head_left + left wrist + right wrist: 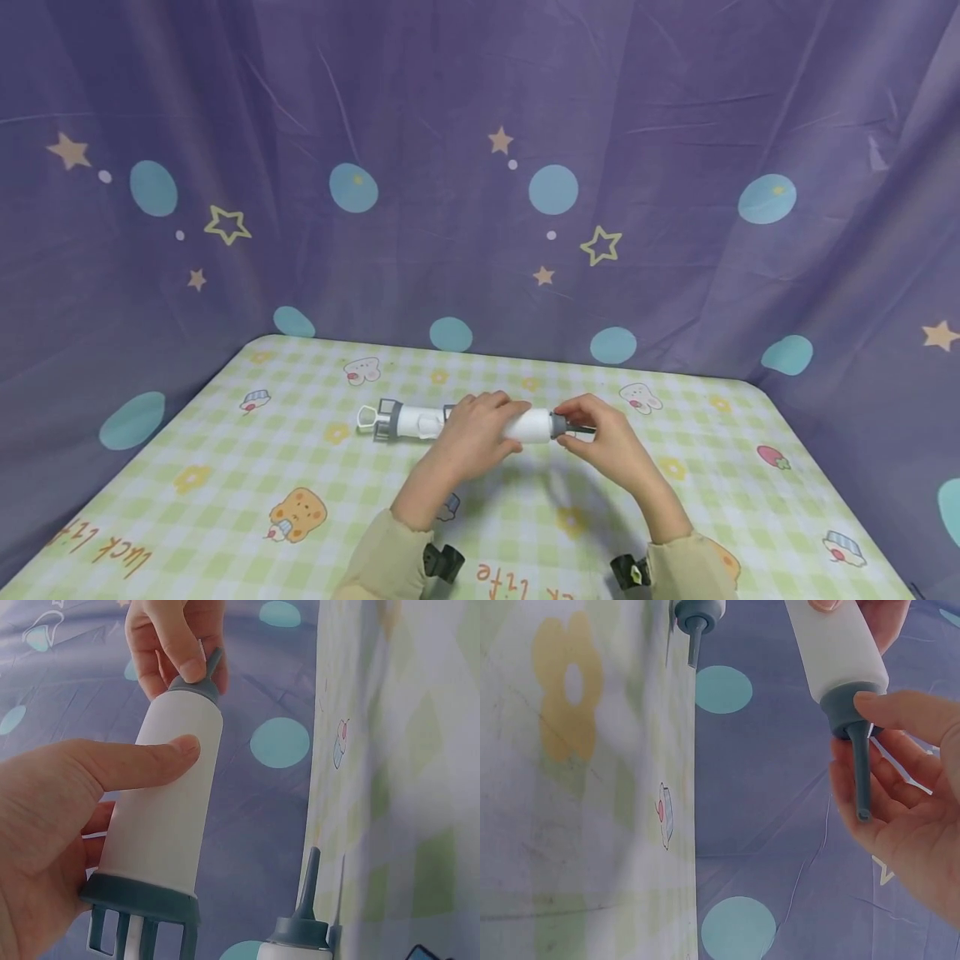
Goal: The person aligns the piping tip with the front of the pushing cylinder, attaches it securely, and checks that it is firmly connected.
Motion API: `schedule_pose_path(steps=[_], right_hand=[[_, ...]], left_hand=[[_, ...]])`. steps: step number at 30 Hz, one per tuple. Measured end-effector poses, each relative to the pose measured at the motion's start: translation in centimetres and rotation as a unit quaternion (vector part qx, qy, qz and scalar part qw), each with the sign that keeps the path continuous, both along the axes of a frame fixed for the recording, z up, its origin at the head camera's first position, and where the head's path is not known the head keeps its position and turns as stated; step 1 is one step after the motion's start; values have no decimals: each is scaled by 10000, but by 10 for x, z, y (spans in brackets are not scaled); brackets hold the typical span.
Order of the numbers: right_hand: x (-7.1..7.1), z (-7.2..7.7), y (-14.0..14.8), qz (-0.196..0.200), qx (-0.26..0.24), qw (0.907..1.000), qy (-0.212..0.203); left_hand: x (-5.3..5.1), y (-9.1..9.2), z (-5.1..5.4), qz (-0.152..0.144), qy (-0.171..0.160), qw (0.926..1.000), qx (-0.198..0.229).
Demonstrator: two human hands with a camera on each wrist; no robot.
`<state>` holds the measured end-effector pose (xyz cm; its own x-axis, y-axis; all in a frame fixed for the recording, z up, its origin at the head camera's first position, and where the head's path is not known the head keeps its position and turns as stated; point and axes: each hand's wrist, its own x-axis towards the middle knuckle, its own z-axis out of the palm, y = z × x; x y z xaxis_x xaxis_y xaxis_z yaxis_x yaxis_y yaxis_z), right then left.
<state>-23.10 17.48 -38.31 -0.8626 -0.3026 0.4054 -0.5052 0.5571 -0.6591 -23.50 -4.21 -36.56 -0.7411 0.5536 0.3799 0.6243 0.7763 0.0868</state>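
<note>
My left hand [478,435] grips the white barrel of a syringe-like dispenser [532,427], thumb across it in the left wrist view. A dark grey open-frame end [142,904] with a white rod inside shows below that hand. My right hand [609,442] pinches the grey nozzle cap [846,706] between thumb and fingers. From the cap, a thin tapered spout [861,776] points away from the barrel. A second, similar dispenser [416,422] lies on the table to the left, its grey spout [310,885] visible in the left wrist view; in the head view my left hand hides it.
A checked green-and-white cloth [225,450] with cartoon prints covers the table. Behind and at both sides hangs a purple curtain [450,100] with stars and blue ovals. Each wrist bears a dark strapped-on device [444,564].
</note>
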Motion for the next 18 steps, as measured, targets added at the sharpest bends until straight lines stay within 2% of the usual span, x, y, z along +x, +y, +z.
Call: schedule_pose_path(steps=[10, 18], right_hand=[[0, 0, 0, 97, -1, 10000, 7], [1, 0, 2, 150, -21, 9995, -275]], left_hand=[[0, -3, -1, 1, 161, 9999, -13], [1, -3, 0, -25, 210, 9998, 29]])
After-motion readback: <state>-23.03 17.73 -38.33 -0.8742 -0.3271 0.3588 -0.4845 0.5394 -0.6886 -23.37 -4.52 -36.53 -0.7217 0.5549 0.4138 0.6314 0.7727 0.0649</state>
